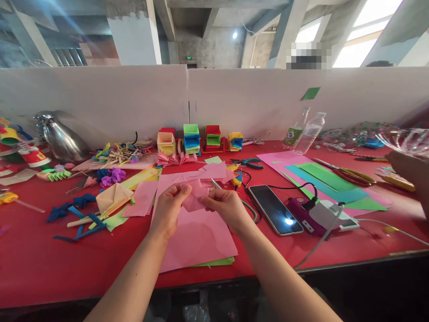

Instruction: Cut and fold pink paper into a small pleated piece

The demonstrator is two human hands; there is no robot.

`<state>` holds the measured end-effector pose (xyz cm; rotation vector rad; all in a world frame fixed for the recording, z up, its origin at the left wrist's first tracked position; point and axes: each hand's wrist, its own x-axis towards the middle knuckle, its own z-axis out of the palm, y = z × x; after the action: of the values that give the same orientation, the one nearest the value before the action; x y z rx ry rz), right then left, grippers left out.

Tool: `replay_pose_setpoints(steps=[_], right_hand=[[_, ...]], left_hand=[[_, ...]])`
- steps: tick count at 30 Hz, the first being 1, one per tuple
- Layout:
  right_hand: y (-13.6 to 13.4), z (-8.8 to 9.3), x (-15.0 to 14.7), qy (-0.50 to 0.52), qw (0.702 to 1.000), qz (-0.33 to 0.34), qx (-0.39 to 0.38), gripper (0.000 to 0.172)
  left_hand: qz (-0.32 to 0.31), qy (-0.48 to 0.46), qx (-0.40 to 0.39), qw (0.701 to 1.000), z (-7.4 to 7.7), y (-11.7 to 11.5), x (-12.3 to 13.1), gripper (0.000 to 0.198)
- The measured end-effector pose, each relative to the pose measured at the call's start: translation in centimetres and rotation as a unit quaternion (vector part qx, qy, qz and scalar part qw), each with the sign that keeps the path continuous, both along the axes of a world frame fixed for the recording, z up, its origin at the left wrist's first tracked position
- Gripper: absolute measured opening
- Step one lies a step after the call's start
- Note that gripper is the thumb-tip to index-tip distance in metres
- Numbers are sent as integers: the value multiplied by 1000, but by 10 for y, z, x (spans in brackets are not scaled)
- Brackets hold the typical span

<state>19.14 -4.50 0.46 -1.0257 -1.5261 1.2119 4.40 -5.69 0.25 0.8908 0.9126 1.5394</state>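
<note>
My left hand (pixel 169 210) and my right hand (pixel 226 208) are both closed, pinching a small folded piece of pink paper (pixel 196 197) between them above the red table (pixel 33 259). Under my hands lies a large pink sheet (pixel 197 241) on top of a green sheet (pixel 217 262). More pink pieces (pixel 142 199) lie to the left and behind.
A phone (pixel 275 209), a purple device with cables (pixel 306 214), green-handled scissors (pixel 250 162) and coloured sheets (pixel 328 181) lie to the right. Folded paper boxes (pixel 191 136), two bottles (pixel 308 133) and a metal kettle (pixel 62 136) stand at the back. Another person's hand (pixel 410 170) is at the far right.
</note>
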Motion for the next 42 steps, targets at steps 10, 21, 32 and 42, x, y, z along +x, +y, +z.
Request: replay_pose_setpoints(steps=[10, 21, 32, 42], right_hand=[[-3, 7, -3, 55, 998, -23, 16, 24], [-2, 2, -8, 151, 983, -62, -80, 21], [0, 6, -1, 80, 995, 3, -53, 27], [0, 8, 3, 31, 999, 27, -34, 23]], left_hand=[[5, -29, -17, 999, 2, -2, 1, 17], [51, -8, -36, 998, 1, -3, 4, 16], [86, 83, 12, 993, -10, 5, -5, 28], [66, 104, 7, 992, -7, 4, -6, 24]])
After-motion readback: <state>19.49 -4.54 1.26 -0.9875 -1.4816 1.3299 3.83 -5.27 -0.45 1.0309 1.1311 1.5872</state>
